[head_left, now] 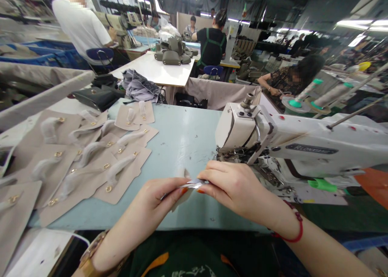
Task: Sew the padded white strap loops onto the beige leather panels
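Over the pale blue tabletop [194, 135], my left hand [159, 196] and my right hand [232, 184] meet at a small shiny silver-white piece [195, 183]. Each hand pinches one side of it between thumb and fingers. Its exact kind cannot be made out. A pale flap [182, 202] shows below and behind the pinch, partly hidden by my left fingers. Just beyond my right hand stands the white head of a sewing machine [239, 127].
To the left lie several overlapping beige panels [127, 184] with wrapped handles and gold rings. Dark bags [97, 97] and a grey cloth heap [139, 85] sit behind them. Thread cones [306, 91] stand at right. Co-workers sit farther off, one in a white shirt [79, 28].
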`<move>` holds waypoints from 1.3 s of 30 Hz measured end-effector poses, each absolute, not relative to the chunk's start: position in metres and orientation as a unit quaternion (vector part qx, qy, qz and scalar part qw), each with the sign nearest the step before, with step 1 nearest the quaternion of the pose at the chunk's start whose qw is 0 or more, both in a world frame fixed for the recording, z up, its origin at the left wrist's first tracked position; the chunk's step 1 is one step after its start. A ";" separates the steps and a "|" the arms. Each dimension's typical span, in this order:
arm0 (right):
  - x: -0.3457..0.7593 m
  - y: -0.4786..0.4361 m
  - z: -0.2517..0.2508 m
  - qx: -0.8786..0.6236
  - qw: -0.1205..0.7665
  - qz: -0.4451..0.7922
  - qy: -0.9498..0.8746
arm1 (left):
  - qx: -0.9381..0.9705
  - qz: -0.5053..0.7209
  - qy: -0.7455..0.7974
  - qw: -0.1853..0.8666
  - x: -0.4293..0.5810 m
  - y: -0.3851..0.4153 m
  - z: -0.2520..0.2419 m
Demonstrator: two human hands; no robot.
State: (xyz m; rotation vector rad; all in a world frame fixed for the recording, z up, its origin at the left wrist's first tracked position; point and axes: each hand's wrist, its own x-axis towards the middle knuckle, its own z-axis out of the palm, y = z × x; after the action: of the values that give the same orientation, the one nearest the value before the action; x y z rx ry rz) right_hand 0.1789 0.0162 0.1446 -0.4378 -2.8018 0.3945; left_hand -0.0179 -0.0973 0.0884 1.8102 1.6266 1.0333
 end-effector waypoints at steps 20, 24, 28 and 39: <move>0.181 0.013 0.138 -0.151 0.143 0.124 -0.970 | 0.672 0.392 0.581 0.239 -0.014 -0.097 0.087; 0.184 0.013 0.137 -0.162 0.152 0.108 -0.969 | 0.666 0.396 0.582 0.246 -0.012 -0.097 0.090; 0.185 0.013 0.140 -0.174 0.179 0.142 -0.958 | 0.661 0.401 0.581 0.253 -0.011 -0.096 0.092; 0.183 0.013 0.149 -0.157 0.114 0.118 -0.974 | 0.674 0.387 0.585 0.234 -0.013 -0.096 0.089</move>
State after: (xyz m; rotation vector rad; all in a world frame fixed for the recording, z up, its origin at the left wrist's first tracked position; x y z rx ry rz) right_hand 0.1827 0.0131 0.1488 -0.4609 -2.8559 0.3453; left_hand -0.0126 -0.0956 0.0894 1.8507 1.6054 1.0620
